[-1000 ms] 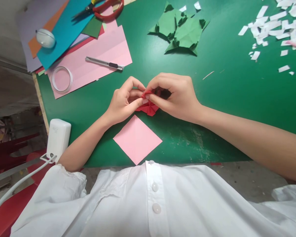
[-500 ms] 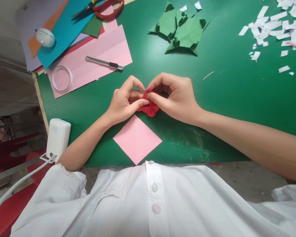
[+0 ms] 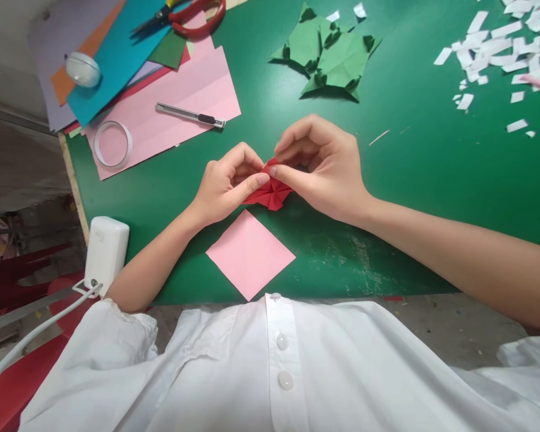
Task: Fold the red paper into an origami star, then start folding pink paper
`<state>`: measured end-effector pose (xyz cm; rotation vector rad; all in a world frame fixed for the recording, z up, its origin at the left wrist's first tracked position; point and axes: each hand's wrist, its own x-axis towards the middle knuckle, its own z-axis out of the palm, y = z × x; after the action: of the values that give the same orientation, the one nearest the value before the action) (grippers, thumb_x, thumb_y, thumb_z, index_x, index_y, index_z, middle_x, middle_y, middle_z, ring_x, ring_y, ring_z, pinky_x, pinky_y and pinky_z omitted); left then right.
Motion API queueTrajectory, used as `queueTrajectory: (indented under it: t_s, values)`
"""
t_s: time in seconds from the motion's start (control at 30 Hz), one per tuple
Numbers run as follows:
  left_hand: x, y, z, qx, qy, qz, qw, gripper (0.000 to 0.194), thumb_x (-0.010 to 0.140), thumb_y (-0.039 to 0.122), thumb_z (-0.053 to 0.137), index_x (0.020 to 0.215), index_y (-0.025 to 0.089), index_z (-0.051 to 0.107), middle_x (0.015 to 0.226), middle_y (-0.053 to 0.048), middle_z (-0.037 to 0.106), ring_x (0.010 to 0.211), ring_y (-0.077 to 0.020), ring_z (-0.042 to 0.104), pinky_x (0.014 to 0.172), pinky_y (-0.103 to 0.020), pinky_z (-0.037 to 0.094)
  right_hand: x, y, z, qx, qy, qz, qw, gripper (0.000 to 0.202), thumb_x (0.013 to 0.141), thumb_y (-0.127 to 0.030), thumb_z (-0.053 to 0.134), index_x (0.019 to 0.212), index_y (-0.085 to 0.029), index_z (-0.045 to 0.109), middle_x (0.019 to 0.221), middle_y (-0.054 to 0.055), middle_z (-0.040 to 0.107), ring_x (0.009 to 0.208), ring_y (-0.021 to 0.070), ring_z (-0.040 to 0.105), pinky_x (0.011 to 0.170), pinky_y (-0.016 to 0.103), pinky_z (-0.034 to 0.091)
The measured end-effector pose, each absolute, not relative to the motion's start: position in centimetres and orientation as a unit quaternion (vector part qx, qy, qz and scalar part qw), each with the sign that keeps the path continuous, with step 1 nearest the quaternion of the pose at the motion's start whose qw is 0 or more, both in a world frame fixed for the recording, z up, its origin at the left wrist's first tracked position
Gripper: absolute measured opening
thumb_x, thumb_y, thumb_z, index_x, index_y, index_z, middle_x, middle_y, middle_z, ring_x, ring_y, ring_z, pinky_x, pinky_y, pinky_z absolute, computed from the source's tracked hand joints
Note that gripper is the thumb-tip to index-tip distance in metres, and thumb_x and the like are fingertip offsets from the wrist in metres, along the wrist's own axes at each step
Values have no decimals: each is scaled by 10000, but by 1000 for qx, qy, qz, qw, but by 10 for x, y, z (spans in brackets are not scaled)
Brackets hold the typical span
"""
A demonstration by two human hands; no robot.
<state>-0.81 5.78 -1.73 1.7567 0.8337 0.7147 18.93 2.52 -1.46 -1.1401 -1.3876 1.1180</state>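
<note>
A small red folded paper [image 3: 272, 193] with creased, pointed flaps is between my two hands, its upper part covered by fingers. My left hand [image 3: 228, 183] pinches its left side, the thumb lying on top. My right hand [image 3: 326, 168] has its thumb on the upper point of the paper, with the index finger curled just above it. Just below the hands, a pink paper square [image 3: 251, 256] lies flat on the green table [image 3: 414, 168], turned like a diamond.
Coloured sheets, including a pink sheet [image 3: 184, 90], lie upper left under a box cutter [image 3: 189, 115], a tape roll [image 3: 113, 144] and red-handled scissors [image 3: 198, 18]. Two green folded papers [image 3: 342, 60] sit at the back. White paper scraps [image 3: 499, 54] litter the upper right. A white device [image 3: 107, 252] stands left.
My right hand's index finger has lifted away from the thumb and that hand has risen slightly. More of the red paper shows between the hands.
</note>
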Motion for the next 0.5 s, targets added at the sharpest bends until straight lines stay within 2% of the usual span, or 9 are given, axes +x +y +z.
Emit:
queueTrajectory:
  t_s: [0.07, 0.27, 0.4, 0.5]
  values:
    - [-7, 59, -16, 740, 352, 300, 488, 275, 927, 503, 692, 886, 234, 649, 794, 34, 720, 668, -96, 661, 594, -224, 485, 189, 24, -14, -469, -570, 457, 496, 186, 809, -225, 730, 853, -244, 550, 839, 18, 745, 763, 181, 725, 667, 317, 620]
    - [-5, 60, -15, 762, 354, 304, 449, 349, 945, 498, 665, 747, 212, 684, 643, 26, 624, 547, -74, 484, 518, -244, 361, 187, 22, -13, -478, -579, 435, 498, 125, 833, -238, 695, 840, -249, 570, 844, 2, 726, 781, 179, 718, 687, 323, 621]
    - [-5, 59, -14, 761, 357, 311, 443, 363, 956, 477, 649, 719, 204, 677, 605, 25, 569, 542, -78, 436, 517, -259, 321, 187, 21, -14, -472, -597, 430, 486, 76, 871, -249, 652, 875, -243, 576, 887, 8, 706, 804, 166, 697, 727, 316, 605]
    - [-5, 58, -14, 751, 363, 326, 444, 346, 964, 446, 642, 725, 200, 686, 633, 19, 593, 569, -81, 453, 541, -261, 335, 189, 20, -14, -471, -628, 417, 458, 105, 869, -242, 650, 938, -237, 572, 931, 22, 687, 794, 155, 662, 729, 312, 576]
